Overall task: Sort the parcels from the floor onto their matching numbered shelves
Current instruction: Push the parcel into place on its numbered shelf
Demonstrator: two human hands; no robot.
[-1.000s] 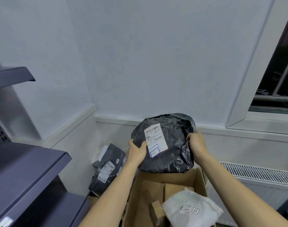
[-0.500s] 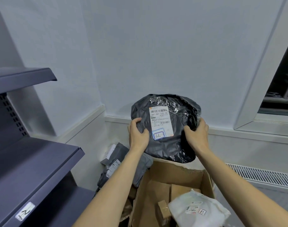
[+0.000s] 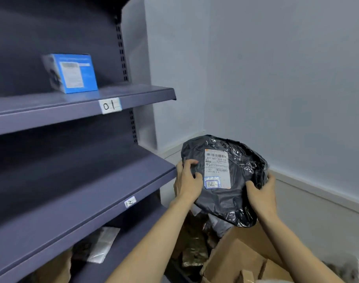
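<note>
Hands hold a black plastic parcel (image 3: pixel 225 180) in the lower right middle of the frame, lifted above an open cardboard box (image 3: pixel 240 260) at the bottom. The left hand (image 3: pixel 187 181) grips the parcel's left edge, thumb curled over its front and fingers wrapped behind. The right hand (image 3: pixel 260 194) grips the lower right edge, thumb on the front and fingers tucked behind the crinkled plastic. A white shipping label (image 3: pixel 217 163) faces the camera, with a barcode on top and a small blue-edged sticker (image 3: pixel 211 183) handwritten "12" at its lower end.

Dark grey metal shelving fills the left half of the frame. The upper shelf (image 3: pixel 52 111) carries a white tag reading "01" (image 3: pixel 110 105) on its front edge, and a blue box (image 3: pixel 71 73) with a white label stands on it at upper left. The middle shelf (image 3: pixel 82 193) carries a tag reading "12" (image 3: pixel 130 201) on its front edge; the parcel is just beside this shelf's right end, not on it. Below, on the lowest shelf, lies a blurred silver-grey packet (image 3: pixel 102 245). More dark wrapped parcels (image 3: pixel 197 242) sit between the shelving and the box. Pale walls meet in a corner behind the parcel.
</note>
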